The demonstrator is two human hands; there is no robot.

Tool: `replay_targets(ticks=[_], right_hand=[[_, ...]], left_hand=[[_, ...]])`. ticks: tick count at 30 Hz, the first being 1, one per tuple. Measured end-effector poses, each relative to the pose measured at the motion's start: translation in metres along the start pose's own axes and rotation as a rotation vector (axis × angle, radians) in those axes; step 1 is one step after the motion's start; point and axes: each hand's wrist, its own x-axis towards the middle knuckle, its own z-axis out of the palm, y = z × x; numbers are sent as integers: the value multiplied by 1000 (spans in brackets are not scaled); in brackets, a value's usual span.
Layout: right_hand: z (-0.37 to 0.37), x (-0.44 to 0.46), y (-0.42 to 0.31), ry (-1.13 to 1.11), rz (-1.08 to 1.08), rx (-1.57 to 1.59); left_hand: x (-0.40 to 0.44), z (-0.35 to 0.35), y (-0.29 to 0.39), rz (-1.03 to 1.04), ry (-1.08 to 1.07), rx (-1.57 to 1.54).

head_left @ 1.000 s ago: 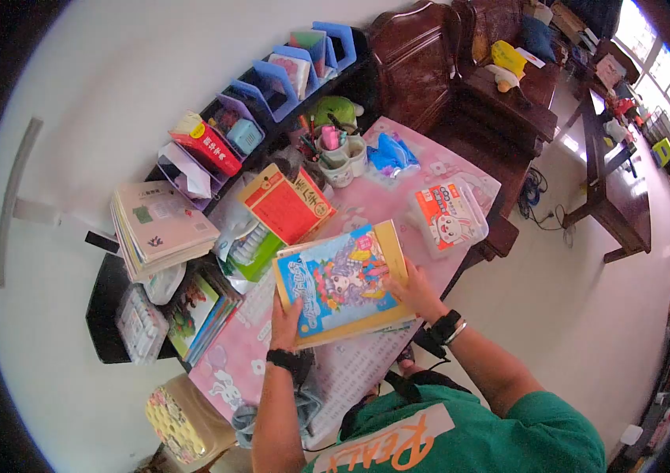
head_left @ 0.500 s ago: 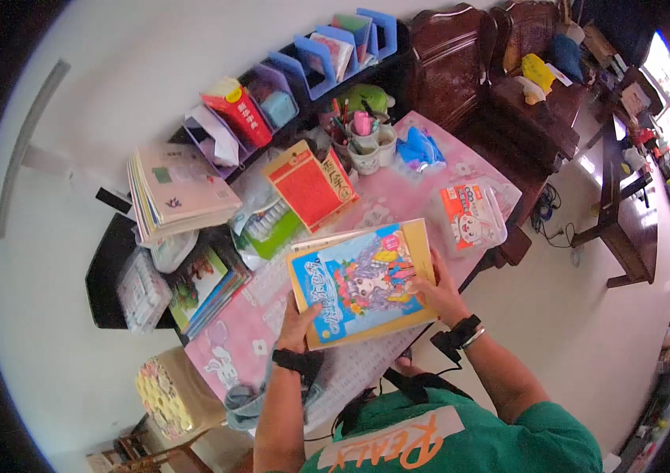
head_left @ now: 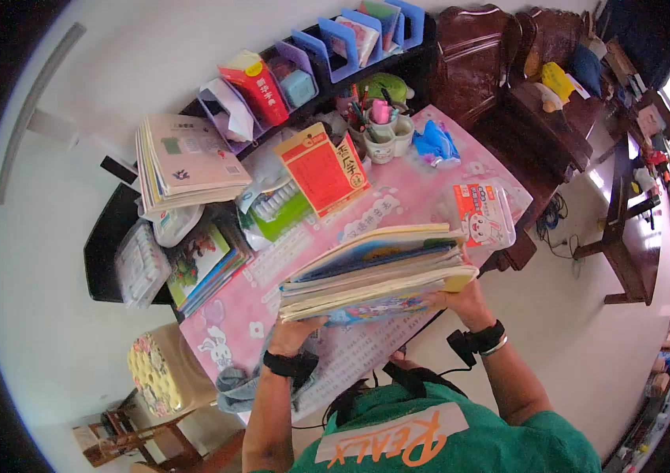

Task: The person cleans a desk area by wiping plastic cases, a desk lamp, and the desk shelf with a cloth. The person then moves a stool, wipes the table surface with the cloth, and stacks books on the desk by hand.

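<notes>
Between my two hands is a stack of books, tipped up so that its page edges face upward. A blue illustrated cover shows low on the side toward me. My left hand grips the stack's left end, and my right hand grips its right end; some fingers are hidden behind the books. Beneath lies a table with a pink patterned cover. Just past the right end of the stack sits a clear box with an orange label. A red and tan book lies beyond the stack.
At the back left is a tall pile of booklets, with thinner books nearer me. Blue file holders line the wall side. Cups of pens stand near a blue plastic bag. A cushioned stool is at lower left.
The stack has tilted from lying nearly flat, cover up, to standing with its page edges up. Both hands have turned with it and kept hold. The view has shifted slightly.
</notes>
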Motion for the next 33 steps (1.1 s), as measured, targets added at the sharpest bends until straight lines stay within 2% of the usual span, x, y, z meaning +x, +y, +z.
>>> replay_targets(ticks=[1, 4, 7, 8, 11, 12, 14, 16, 19, 21, 22, 28, 33], right_hand=[[-2, 0, 5, -6, 14, -30], [-19, -7, 35, -44, 63, -164], [-37, -18, 53, -140, 125, -322], [-41, -20, 57, -158, 121, -341], [-47, -26, 62, -188, 15, -359], [-46, -31, 63, -194, -26, -354], [-42, -37, 64, -187, -114, -94], [-32, -40, 71, -38, -46, 214], [-43, -40, 92, -19, 33, 257], [-47, -38, 95, 19, 83, 312], [-47, -38, 95, 33, 128, 332], [-29, -42, 67, 63, 201, 348], [-17, -40, 43, 47, 177, 261]], left_hand=[[2, 0, -4, 12, -3, -35], [-2, 6, -12, 62, 38, 153], [0, 2, 9, 6, -188, 281], [1, -6, -13, -127, -176, 79], [-11, 4, 6, 138, -131, 185], [-12, 3, 3, 145, -158, 144], [-11, 4, -2, 116, -192, 34], [-15, 10, 3, 4, -175, -131], [-15, 16, 2, 116, -212, -189], [-8, 11, -18, 21, -203, -417], [-7, 9, -21, 14, -209, -430], [-6, 5, -38, 34, -110, -321], [-3, 6, -39, 177, -103, -135]])
